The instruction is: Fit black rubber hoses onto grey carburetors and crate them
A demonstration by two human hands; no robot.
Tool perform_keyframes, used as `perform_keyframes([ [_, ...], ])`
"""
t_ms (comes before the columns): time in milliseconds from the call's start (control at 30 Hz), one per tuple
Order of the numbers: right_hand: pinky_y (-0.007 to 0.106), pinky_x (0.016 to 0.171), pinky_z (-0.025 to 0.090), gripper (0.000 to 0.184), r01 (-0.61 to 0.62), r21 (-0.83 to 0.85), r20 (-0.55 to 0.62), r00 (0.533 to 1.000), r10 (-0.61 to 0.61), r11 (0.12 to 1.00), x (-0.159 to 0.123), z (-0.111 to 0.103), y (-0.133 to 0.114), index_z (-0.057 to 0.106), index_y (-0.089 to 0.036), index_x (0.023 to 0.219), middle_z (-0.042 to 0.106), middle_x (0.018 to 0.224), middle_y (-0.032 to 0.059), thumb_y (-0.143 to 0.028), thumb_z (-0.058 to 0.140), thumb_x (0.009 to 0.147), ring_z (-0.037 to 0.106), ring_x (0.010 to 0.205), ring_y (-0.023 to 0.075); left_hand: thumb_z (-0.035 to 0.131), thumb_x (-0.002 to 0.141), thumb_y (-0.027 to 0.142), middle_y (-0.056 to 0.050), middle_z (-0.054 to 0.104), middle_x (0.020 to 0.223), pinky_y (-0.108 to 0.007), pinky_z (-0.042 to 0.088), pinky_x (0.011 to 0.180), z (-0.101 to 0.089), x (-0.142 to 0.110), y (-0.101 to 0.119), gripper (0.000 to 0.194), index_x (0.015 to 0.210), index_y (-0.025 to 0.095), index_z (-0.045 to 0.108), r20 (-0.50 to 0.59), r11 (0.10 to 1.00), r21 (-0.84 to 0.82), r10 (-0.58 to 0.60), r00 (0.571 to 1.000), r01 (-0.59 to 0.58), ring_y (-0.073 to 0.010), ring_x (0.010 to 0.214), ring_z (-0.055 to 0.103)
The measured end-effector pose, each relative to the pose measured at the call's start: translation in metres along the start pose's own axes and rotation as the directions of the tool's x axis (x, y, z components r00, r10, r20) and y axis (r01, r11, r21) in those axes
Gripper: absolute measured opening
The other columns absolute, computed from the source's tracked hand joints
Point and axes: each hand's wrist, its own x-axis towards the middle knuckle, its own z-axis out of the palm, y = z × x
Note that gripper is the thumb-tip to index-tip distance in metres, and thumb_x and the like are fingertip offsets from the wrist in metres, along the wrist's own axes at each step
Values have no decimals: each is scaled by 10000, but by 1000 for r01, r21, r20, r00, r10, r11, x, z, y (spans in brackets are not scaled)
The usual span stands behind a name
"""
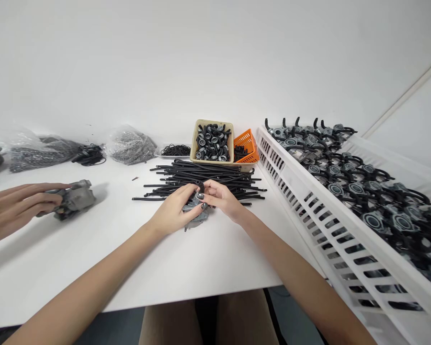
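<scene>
My left hand [172, 211] is closed round a grey metal carburetor [197, 215], which sits low over the white table. A short curved black rubber hose piece [199, 185] rises from the top of the carburetor. The fingers of my right hand [221, 199] pinch this hose piece from the right, with thumb and fingertips close to those of my left hand. My fingers hide much of the carburetor. Just behind both hands lies a pile of long thin black hoses [208, 175].
A co-worker's hand [32, 203] rests on another carburetor [78, 197] at left. Behind the hoses stand a cream bin [194, 155] of black fittings, an orange basket [249, 139] and a tray [161, 152] of black rings. Plastic bags [129, 146] lie left. A white crate [326, 225] holds many carburetors.
</scene>
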Motion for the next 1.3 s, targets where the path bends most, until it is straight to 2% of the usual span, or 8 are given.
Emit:
perform_keyframes([
  [267,236,591,409,434,30,-51,-54,998,-32,998,3,-2,3,519,-195,763,548,665,-52,-440,840,603,491,602,97,518,866,375,-62,620,1003,-348,461,800,0,-1,2,267,1064,199,477,5,999,-10,-35,999,36,-227,893,593],
  [433,273,683,437,344,44,-38,53,998,-42,998,1,-2,1,611,-171,835,593,749,-5,-475,735,729,551,709,127,519,864,352,-79,624,1087,-355,472,828,-3,-1,5,327,1144,197,456,2,998,-50,-41,999,41,-236,957,607],
  [600,243,593,392,399,38,-102,-38,998,-42,994,3,-4,4,547,-183,764,525,628,-56,-433,827,626,471,582,93,522,865,344,-97,620,1117,-363,482,849,-4,-1,7,346,1165,192,437,29,997,-60,-53,998,54,-244,998,611],
  [767,267,639,390,349,79,-93,67,995,-73,992,2,-4,4,629,-173,876,517,703,-26,-489,710,751,474,652,114,523,866,339,-103,601,1183,-385,482,882,-5,-1,8,375,1199,202,420,15,996,-73,-46,999,47,-246,1041,603],
  [900,253,557,302,309,108,-231,-73,989,-128,967,5,0,12,637,-182,823,321,621,-70,-435,763,699,316,577,98,518,864,312,-98,598,1196,-383,482,904,-4,-1,6,395,1228,209,406,11,996,-82,-34,999,35,-242,1068,599],
  [1000,254,552,299,320,103,-278,-142,979,-147,955,7,1,16,614,-191,774,334,638,-64,-430,793,659,317,590,103,533,850,316,-94,605,1200,-382,481,915,-2,-1,4,399,1219,215,422,-4,996,-92,-14,1000,14,-244,1076,600],
  [1167,289,651,392,333,158,-212,30,987,-156,964,4,-5,8,683,-187,863,453,737,-4,-505,694,764,423,699,142,531,853,330,-102,590,1230,-394,482,911,-2,-1,4,421,1238,216,405,-1,996,-82,-41,999,41,-254,1090,594],
  [1300,287,662,384,290,188,-262,30,982,-187,947,4,-6,7,687,-186,852,482,800,4,-467,693,781,422,709,135,539,839,307,-97,584,1231,-394,473,922,-3,-2,4,432,1237,218,396,1,997,-72,-37,999,37,-250,1096,589],
])
